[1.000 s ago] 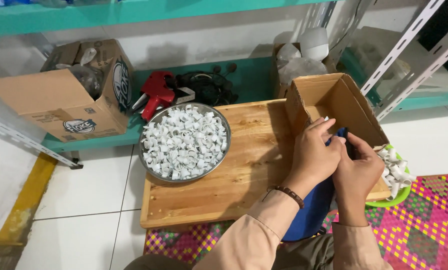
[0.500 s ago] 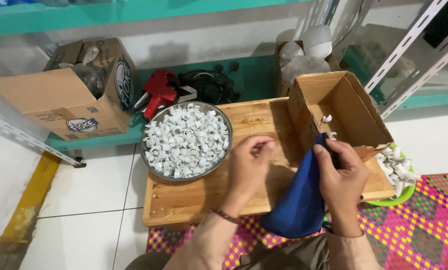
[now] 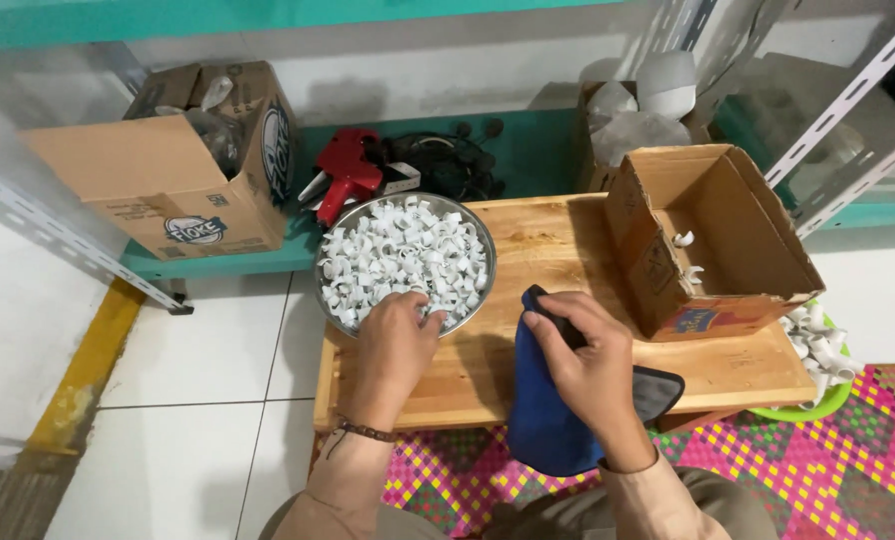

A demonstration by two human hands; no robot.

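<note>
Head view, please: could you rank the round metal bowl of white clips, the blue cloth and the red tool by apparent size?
1. Round metal bowl of white clips
2. Blue cloth, though it sits nearer the camera, so this is unsure
3. Red tool

Left hand [image 3: 396, 340] moved from blue cloth [image 3: 546, 405] to rim of round metal bowl [image 3: 405, 260] (fingers among white plastic clips [image 3: 408, 250]); right hand [image 3: 590, 365] lowered, holding cloth alone.
</note>
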